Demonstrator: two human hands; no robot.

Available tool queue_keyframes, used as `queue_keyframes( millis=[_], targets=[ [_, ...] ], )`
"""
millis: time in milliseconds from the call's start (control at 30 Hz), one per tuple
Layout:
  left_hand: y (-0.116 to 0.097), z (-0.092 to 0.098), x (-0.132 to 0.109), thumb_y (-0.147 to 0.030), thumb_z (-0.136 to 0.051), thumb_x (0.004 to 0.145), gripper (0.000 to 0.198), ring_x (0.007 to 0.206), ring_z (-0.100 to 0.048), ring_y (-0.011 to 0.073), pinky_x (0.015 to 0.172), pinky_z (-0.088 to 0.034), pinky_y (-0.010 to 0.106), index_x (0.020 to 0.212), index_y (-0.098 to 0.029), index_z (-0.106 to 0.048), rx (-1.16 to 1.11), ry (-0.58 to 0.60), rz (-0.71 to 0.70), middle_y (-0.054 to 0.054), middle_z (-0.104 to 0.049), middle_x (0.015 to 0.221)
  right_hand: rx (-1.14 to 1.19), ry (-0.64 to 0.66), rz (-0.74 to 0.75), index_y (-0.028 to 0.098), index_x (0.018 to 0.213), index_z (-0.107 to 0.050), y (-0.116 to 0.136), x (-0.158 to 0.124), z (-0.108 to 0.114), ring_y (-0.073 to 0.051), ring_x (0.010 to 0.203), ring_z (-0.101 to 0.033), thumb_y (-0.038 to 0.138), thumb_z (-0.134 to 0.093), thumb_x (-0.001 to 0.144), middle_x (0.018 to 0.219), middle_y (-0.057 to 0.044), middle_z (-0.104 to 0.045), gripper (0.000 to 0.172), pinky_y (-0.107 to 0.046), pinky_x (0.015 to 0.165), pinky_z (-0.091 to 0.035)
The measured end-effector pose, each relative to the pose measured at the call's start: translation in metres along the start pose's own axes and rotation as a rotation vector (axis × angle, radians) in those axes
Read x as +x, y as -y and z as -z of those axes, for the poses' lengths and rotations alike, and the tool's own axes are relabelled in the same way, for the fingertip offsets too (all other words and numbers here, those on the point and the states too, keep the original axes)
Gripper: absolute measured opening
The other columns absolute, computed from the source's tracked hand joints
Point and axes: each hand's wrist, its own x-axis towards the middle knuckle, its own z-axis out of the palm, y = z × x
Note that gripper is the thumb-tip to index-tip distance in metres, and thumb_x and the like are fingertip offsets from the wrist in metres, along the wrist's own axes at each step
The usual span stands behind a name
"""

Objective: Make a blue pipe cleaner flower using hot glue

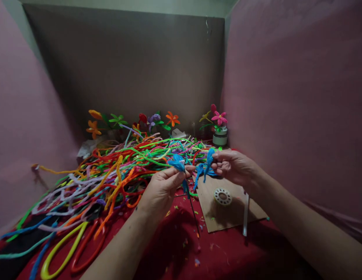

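My left hand point(165, 186) is closed in a pinch on a blue pipe cleaner piece point(178, 162) with a thin dark wire stem point(193, 212) hanging down from it. My right hand point(232, 166) is closed on another blue pipe cleaner point(206, 165), bent into a loop that droops toward the left hand. Both hands hover just above the red cloth point(222, 252), a little apart from each other. A big tangled heap of coloured pipe cleaners point(111, 171) lies to the left and behind them.
A brown cardboard sheet point(227, 217) lies under my right hand with a round tape roll point(222, 196) and a white stick point(245, 214) on it. Finished pipe-cleaner flowers point(152, 120) and a small potted one point(219, 128) stand at the back. Pink walls close both sides.
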Motion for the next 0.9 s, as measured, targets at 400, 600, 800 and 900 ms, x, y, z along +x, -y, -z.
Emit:
queue_keyframes(
  millis=[400, 600, 800, 900],
  targets=[
    [0.009, -0.005, -0.003, -0.023, -0.07, 0.066, 0.012, 0.063, -0.06, 0.0145, 0.065, -0.046, 0.026, 0.071, -0.012, -0.071, 0.057, 0.005, 0.116, 0.007, -0.069, 0.069, 0.254, -0.014, -0.077, 0.014, 0.059, -0.053, -0.035, -0.018, -0.029, -0.005, 0.045, -0.046, 0.009, -0.061, 0.065, 0.051, 0.003, -0.051, 0.011, -0.016, 0.041, -0.034],
    [0.006, -0.004, -0.002, -0.024, -0.071, 0.066, 0.013, 0.062, -0.06, 0.0133, 0.064, -0.045, 0.024, 0.069, -0.012, -0.071, 0.072, 0.008, 0.113, 0.006, -0.069, 0.067, -0.379, -0.05, 0.215, 0.017, 0.08, -0.057, -0.037, -0.034, -0.001, -0.01, 0.056, -0.05, 0.025, -0.064, 0.067, 0.073, -0.001, -0.058, 0.017, -0.022, 0.048, -0.038],
    [-0.001, 0.0, 0.0, -0.023, -0.071, 0.066, 0.012, 0.061, -0.06, 0.0124, 0.061, -0.044, 0.021, 0.069, -0.012, -0.071, 0.088, -0.016, 0.094, 0.006, -0.069, 0.067, -1.635, -0.616, 0.626, 0.013, 0.112, -0.05, -0.04, -0.07, 0.079, -0.029, 0.099, -0.05, 0.021, -0.045, 0.078, 0.104, -0.015, -0.056, 0.036, -0.043, 0.084, -0.04],
    [-0.002, 0.0, 0.0, -0.023, -0.071, 0.065, 0.012, 0.061, -0.06, 0.0121, 0.061, -0.044, 0.021, 0.069, -0.012, -0.072, 0.086, -0.038, 0.089, 0.006, -0.069, 0.068, -1.889, -0.711, 0.49, 0.009, 0.115, -0.048, -0.046, -0.082, 0.109, -0.03, 0.094, -0.052, 0.023, -0.043, 0.08, 0.1, -0.017, -0.057, 0.038, -0.043, 0.079, -0.043]
  ],
)
